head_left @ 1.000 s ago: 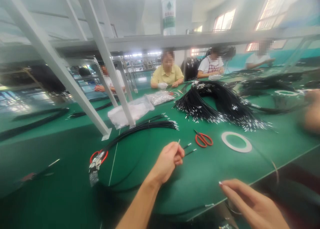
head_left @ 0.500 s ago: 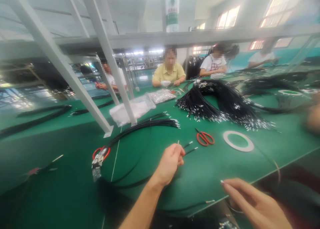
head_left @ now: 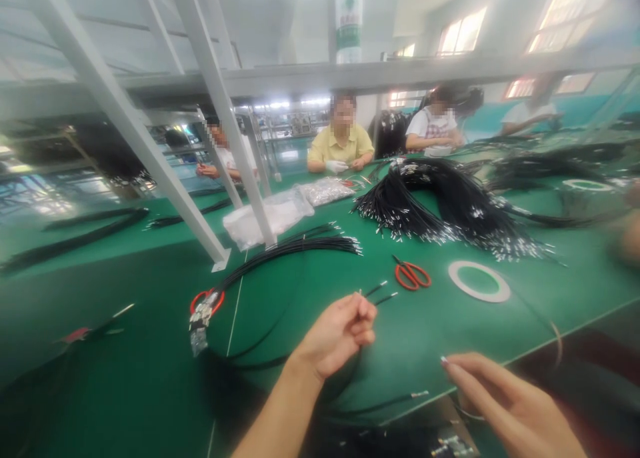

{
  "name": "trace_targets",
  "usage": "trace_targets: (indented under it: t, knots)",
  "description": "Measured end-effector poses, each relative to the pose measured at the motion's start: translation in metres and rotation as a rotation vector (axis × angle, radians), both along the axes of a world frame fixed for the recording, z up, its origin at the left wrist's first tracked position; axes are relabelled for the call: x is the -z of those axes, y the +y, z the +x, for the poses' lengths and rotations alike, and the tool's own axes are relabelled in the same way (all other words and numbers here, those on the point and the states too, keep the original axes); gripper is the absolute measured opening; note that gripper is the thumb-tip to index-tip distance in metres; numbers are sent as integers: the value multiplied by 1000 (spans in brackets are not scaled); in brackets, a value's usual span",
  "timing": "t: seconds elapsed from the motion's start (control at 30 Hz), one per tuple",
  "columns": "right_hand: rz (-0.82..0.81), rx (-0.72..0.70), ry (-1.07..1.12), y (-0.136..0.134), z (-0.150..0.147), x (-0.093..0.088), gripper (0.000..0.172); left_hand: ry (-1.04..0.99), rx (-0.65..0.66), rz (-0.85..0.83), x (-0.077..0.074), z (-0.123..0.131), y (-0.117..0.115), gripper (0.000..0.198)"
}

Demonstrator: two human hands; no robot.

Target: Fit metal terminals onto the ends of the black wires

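In the head view, a pale tip (head_left: 361, 291) is being pinched nearly upright between thumb and forefinger of the left hand (head_left: 345, 335), while the other fingers are curling inward. Two black leads (head_left: 387, 299) are emerging from behind those fingers; whether they too are being gripped cannot be told. Their long axes are running roughly side by side, away from the camera and to the right, with the silvery ends pointing towards the red-handled scissors (head_left: 413, 275). By the right hand (head_left: 510, 401), a small whitish piece (head_left: 443, 361) is being held in a narrow fingertip pinch. This piece is being held to the right of the leads and nearer the camera, well apart from them, with the green table (head_left: 405, 351) showing between. The left hand is clearly lying nearer the leads. Beyond the right hand, a white ring (head_left: 454, 278) is lying flat, just right of the scissors.
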State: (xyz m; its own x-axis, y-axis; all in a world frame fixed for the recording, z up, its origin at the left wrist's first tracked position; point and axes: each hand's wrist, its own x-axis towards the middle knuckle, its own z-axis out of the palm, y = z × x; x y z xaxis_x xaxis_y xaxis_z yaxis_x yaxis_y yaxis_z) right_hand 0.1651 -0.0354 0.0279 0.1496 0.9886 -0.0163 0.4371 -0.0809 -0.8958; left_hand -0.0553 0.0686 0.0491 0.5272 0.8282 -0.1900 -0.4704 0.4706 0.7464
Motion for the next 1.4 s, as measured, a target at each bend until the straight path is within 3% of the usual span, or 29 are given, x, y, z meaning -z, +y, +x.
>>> trace_targets:
  t: [0.23, 0.47, 0.63, 0.9, 1.27, 1.4]
  knots:
    - [-9, 10, 104, 5, -13, -14, 36, 46, -80, -19, 15, 5, -21, 35]
    - [-2, 32, 228, 7, -30, -23, 34, 70, -37, -26, 4, 8, -45, 33]
    - [46, 70, 255, 7, -44, -29, 29, 177, -147, 50, -3, 17, -56, 37]
    - [110, 70, 234, 9, -58, -34, 26, 323, -295, 145, -3, 24, -63, 36]
    - [264, -48, 171, 13, -58, -37, 17, 319, -325, 217, 3, 28, -66, 31]
    - [268, -17, 201, 13, -60, -38, 14, 329, -340, 251, 3, 29, -66, 33]
